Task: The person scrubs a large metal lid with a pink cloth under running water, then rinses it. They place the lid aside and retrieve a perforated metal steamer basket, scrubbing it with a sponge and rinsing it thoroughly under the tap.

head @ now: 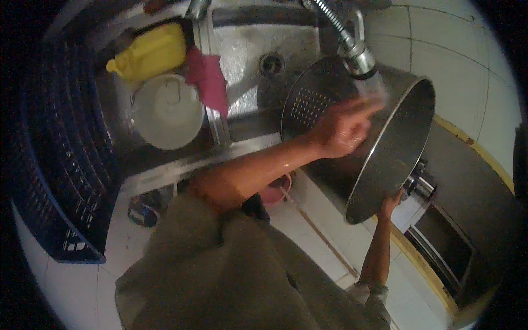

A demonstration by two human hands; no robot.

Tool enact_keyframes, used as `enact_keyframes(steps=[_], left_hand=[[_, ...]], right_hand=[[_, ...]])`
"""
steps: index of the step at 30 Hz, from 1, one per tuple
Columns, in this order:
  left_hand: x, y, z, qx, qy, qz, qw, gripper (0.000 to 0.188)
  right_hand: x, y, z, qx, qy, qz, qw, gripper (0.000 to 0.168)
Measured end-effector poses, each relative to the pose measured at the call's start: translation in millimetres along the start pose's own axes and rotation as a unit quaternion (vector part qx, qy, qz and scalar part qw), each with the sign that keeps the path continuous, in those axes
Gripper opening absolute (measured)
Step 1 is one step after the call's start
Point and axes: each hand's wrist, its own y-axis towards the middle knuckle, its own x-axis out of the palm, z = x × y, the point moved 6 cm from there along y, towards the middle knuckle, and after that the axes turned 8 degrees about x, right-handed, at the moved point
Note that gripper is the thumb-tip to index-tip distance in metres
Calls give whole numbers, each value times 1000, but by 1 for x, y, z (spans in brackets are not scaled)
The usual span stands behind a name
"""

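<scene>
A large dark metal vessel [383,152] lies tilted on its side, its wide mouth facing right; rows of small holes show on its left part. My left hand [344,128] is over its outer side, under the metal faucet head [361,62]. The fingertips are in the water stream; motion blur hides whether anything is in the hand. At the vessel's lower rim, my right hand [390,204] grips its edge, partly hidden behind it.
Left of the steel sink [237,74] are a yellow plastic jug [154,51], a pale round tub [169,119] and a pink cloth [208,80] over the divider. A blue plastic crate [66,165] stands far left; a reddish bucket [275,194] is below the counter edge.
</scene>
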Motion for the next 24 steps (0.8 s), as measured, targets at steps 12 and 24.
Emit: enact_keyframes(steps=[12,24], left_hand=[[15,7,-16,-74,-76,-111,988,50],[20,9,-26,-82,-46,-74,993,38]], right_hand=[[2,16,-6,-41,-45,7,998,65],[-13,45,-7,-17,7,-59,998,65]])
